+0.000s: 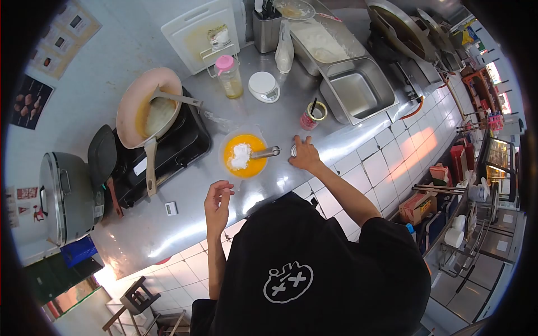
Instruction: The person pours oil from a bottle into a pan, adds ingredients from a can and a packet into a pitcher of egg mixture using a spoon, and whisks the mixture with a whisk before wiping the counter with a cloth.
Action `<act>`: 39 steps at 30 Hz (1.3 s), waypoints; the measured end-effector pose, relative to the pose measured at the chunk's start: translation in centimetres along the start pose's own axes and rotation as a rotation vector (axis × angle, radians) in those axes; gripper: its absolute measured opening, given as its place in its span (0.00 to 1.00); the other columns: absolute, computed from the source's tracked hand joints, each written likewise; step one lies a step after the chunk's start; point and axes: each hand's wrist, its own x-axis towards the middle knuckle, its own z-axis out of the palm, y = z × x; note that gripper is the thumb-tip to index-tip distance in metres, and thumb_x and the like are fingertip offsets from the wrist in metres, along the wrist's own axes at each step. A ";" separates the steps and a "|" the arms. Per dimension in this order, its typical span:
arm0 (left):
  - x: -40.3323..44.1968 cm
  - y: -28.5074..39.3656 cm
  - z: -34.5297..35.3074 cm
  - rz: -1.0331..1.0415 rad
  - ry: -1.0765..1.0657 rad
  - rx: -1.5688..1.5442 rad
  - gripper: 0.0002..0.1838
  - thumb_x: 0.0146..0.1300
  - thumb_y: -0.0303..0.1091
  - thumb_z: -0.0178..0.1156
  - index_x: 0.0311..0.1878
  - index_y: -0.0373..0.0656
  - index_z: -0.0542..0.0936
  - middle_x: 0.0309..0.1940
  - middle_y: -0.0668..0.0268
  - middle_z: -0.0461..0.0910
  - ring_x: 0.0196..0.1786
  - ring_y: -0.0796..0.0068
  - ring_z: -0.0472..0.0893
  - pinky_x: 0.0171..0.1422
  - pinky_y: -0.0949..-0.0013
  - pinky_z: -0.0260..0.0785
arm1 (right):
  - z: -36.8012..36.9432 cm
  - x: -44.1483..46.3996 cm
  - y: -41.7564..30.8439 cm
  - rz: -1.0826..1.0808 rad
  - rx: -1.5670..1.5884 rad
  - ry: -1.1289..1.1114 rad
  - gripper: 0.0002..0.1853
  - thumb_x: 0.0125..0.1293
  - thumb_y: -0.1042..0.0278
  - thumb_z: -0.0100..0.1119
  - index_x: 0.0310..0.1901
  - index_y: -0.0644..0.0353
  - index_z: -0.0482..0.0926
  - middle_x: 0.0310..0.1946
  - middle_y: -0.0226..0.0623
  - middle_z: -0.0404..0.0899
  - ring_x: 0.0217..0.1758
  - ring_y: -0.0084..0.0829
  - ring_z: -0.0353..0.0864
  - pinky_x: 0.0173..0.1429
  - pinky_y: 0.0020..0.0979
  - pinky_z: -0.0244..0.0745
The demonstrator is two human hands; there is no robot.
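On the steel counter (196, 227), as the head view shows, a translucent bowl (252, 129) sits directly ahead of the person, between the two hands and easily reached by either, which is probably why it stands there. It holds orange-yellow liquid that looks like beaten egg, with a heap of white powder (241, 156) on top. A metal-handled utensil (267, 152) leans on the rim, its handle angled toward the right hand (305, 154), presumably parked ready for that side.

The right hand reaches beyond the bowl, fingers spread, touching a small round disc (293, 150) on the counter. From where I stand, I can't tell whether the disc is gripped or merely touched; it may be a lid for the open tin (307, 120) just beyond, from which a dark stick juts up. The left hand (217, 203) hangs near the bowl's lower side, fingers loosely bent and apart, holding nothing, seemingly kept off the counter.

Farther back, a white kitchen scale (264, 85) and a pink-lidded jar (228, 81) stand near the bowl, likely for convenience. Leftward, a frying pan (130, 103) rests on the black stove (193, 131), a slotted turner (182, 99) laid across it.
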 end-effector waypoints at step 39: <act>2.7 -6.7 2.6 -0.046 0.176 0.217 0.14 0.55 0.35 0.67 0.41 0.35 0.86 0.25 0.63 0.85 0.27 0.80 0.79 0.36 0.68 0.73 | -1.9 -5.5 -15.9 -0.641 1.281 -0.099 0.05 0.70 0.74 0.53 0.38 0.64 0.77 0.26 0.31 0.77 0.27 0.18 0.73 0.35 0.23 0.68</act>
